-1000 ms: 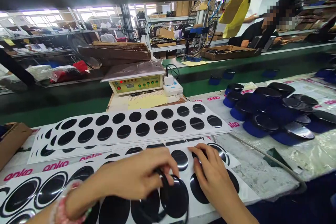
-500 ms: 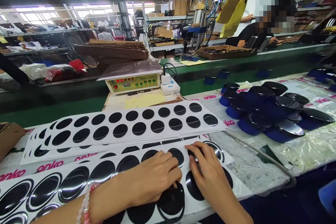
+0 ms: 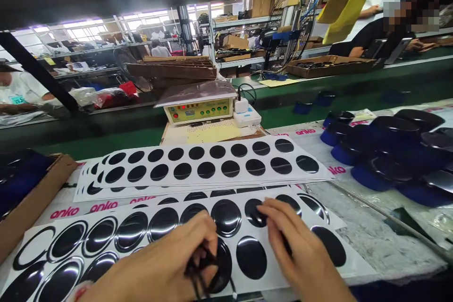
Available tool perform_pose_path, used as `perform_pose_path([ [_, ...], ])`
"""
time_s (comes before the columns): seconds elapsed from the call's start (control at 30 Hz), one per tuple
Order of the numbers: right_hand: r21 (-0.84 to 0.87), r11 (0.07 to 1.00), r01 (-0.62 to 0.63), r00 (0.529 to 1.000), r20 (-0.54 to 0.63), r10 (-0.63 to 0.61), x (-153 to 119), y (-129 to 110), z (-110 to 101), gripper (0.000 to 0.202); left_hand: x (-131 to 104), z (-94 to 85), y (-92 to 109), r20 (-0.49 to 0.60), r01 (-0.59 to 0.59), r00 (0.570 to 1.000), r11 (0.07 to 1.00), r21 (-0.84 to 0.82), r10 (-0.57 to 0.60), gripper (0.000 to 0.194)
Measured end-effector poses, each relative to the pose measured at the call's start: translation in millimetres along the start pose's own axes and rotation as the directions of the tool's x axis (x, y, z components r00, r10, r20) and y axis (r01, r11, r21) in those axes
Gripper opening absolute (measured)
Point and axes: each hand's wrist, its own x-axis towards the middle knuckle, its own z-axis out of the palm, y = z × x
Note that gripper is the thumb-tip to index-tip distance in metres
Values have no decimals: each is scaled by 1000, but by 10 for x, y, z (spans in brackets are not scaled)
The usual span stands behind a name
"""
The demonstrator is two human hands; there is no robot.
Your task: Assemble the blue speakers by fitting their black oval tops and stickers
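A white sheet [image 3: 244, 283] with rows of glossy black round stickers lies at the front of the bench. Over its middle, my left hand [image 3: 177, 255] is closed on thin black rings that hang from its fingers, beside a black disc. To the right, my right hand [image 3: 300, 245] rests on the same sheet, its fingers at a black round sticker [image 3: 255, 212]; whether it pinches anything is hidden. Behind lies a stack of sheets [image 3: 208, 184] with smaller black discs. At the front left, one outline [image 3: 33, 247] shows white inside a black ring.
Blue-black domed parts [image 3: 392, 151] are heaped at the right. A cardboard box [image 3: 38, 203] with blue parts stands at the left. Behind are a control unit [image 3: 200, 109], a green conveyor [image 3: 279, 115] and a co-worker's dark sleeve [image 3: 371, 37]. A metal rod [image 3: 385, 217] lies at the right.
The view has swung left, bringing the left box into sight. My left hand has lifted slightly and turned, with thin black rings now hanging from it. My right hand's fingers are closer together.
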Motion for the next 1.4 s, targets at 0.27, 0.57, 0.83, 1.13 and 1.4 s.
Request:
perform_pose_path([
  [0.27,89,995,43,986,158,-57,15,-94,230,29,443,-10,28,311,-294,935,866,405,172,39],
  [0.57,71,997,-10,993,114,2,36,-80,223,25,385,-41,-24,351,-422,899,738,527,263,28],
  [0.83,50,998,-30,986,167,21,41,-95,248,26,310,-16,-86,257,-349,934,787,508,248,30],
  [1.13,58,998,-34,987,158,24,27,-86,228,27,246,-56,-138,202,-434,900,824,365,385,29],
  [1.4,3,1000,10,993,119,-10,29,-61,235,26,-386,-315,-265,-45,-276,940,830,485,338,30],
])
